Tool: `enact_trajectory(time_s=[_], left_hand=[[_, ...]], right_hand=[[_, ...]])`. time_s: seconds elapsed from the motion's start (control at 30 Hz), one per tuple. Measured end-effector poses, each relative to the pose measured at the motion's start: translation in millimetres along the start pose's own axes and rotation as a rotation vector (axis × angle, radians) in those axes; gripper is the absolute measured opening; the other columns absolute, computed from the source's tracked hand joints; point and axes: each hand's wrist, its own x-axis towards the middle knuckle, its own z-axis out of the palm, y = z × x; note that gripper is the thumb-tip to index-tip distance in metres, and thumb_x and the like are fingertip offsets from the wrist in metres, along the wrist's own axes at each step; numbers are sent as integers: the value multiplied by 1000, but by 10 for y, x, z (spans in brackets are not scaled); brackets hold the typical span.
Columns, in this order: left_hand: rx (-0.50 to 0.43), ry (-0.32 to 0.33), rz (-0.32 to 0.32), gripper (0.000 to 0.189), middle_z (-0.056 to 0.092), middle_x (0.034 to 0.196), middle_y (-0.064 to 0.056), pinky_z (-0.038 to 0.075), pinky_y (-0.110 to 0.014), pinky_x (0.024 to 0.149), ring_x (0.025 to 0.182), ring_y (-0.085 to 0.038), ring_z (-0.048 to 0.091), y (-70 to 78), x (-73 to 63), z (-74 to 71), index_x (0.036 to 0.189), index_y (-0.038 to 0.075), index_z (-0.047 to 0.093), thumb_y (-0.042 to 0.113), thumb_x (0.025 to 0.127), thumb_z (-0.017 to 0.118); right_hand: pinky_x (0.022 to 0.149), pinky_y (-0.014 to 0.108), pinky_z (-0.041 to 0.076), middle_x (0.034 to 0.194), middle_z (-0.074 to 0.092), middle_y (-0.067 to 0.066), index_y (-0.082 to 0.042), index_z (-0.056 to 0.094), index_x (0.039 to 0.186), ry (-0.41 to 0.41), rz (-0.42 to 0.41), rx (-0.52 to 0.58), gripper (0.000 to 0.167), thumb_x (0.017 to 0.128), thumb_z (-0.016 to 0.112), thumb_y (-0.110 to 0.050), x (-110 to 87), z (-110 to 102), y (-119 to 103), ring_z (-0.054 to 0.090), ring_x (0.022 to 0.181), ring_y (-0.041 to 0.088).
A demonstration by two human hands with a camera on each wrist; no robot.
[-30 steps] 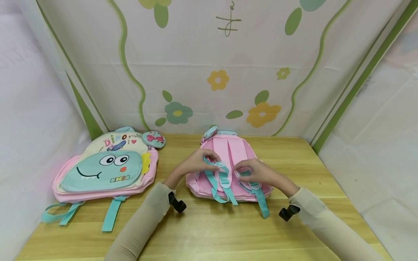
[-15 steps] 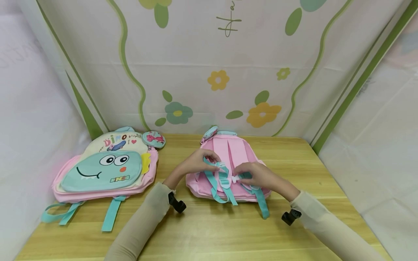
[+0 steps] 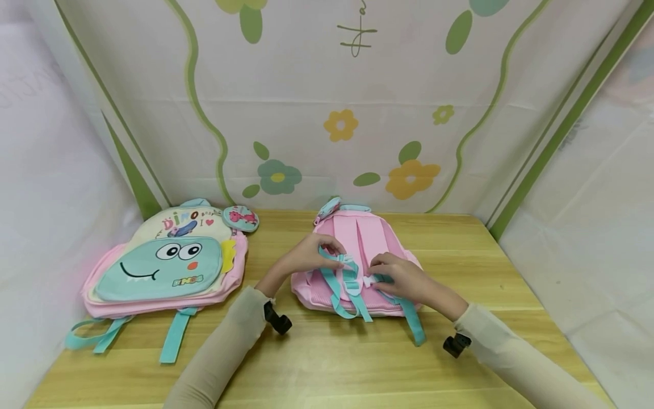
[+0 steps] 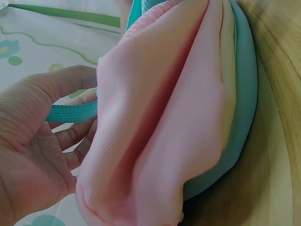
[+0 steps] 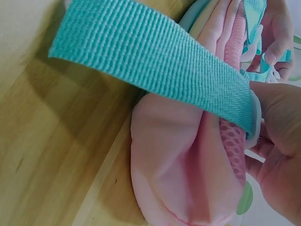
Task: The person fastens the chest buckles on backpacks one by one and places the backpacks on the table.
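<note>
A pink backpack (image 3: 373, 236) lies with its shoulder-strap side up on the wooden table. Over its left part my left hand (image 3: 311, 253) pinches a white buckle piece (image 3: 347, 262) on a teal strap. My right hand (image 3: 401, 277) pinches another white buckle piece (image 3: 369, 280), its prongs pointing left, on the right side. The two pieces are apart. In the right wrist view a loose teal strap end (image 5: 155, 56) hangs across the bag's side. The left wrist view has a teal strap (image 4: 73, 113) running past my fingers, with the fingertips partly hidden by the bag.
To the left lies a second backpack (image 3: 174, 250) with a dinosaur face, its teal straps (image 3: 176, 335) reaching toward the table's front. A round pouch (image 3: 240, 218) sits at its top corner. Fabric walls with printed flowers (image 3: 411, 179) enclose the wooden table (image 3: 327, 363).
My right hand has turned and shifted slightly, and the white buckle piece in it now points left toward the other strap. My left hand stays in place.
</note>
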Motion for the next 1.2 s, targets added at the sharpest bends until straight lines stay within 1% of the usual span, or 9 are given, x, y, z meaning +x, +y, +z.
enact_trajectory(time_s=[0.13,0.3,0.5,0.67,0.83,0.93,1.07,1.2], left_hand=[[-2,3,-4,20,75,101,-3,53,-26,85,93,-14,63,12,-6,-4,104,11,77,15,85,83],[6,9,-1,20,75,100,-2,52,-27,86,93,-16,64,5,1,-8,103,12,77,16,84,84],[4,9,12,20,75,99,-2,53,-30,86,93,-17,63,-12,2,7,102,12,77,17,84,85],[8,7,25,20,75,99,-1,53,-29,85,93,-16,63,-7,-2,19,102,13,77,18,84,85],[10,5,18,20,74,99,-1,52,-28,86,94,-16,63,-5,4,34,101,13,76,17,83,85],[20,7,22,20,74,99,0,52,-30,88,96,-19,64,3,9,45,101,13,76,17,83,85],[36,16,30,19,74,100,0,52,-38,94,101,-23,65,14,12,58,99,13,75,18,83,85],[50,22,30,19,73,103,0,52,-41,97,104,-23,64,12,11,68,98,14,74,17,83,85]], right_hand=[[77,30,56,108,66,5,-6,77,112,16,-17,-16,29,86,83,-18,-3,2,-3,61,94,16],[75,28,54,105,65,4,-5,77,112,31,-28,-9,29,86,83,-16,-9,-8,-3,60,90,14],[72,26,52,103,65,5,-4,77,113,3,-13,32,29,87,82,-15,-22,-25,7,60,87,15],[72,26,52,101,65,5,-3,77,112,-11,-3,64,27,87,81,-13,-25,-22,32,60,86,16],[74,28,53,102,67,5,-4,77,112,-10,8,78,26,87,80,-12,-26,-24,40,61,87,15],[75,29,53,102,68,4,-6,77,112,-7,24,84,25,88,80,-13,-28,-29,47,61,88,14],[77,29,54,103,69,3,-7,77,112,-6,46,99,24,89,79,-14,-24,-36,54,62,91,13],[79,30,55,104,69,1,-9,77,113,-5,62,119,24,90,78,-16,-18,-41,48,63,93,13]])
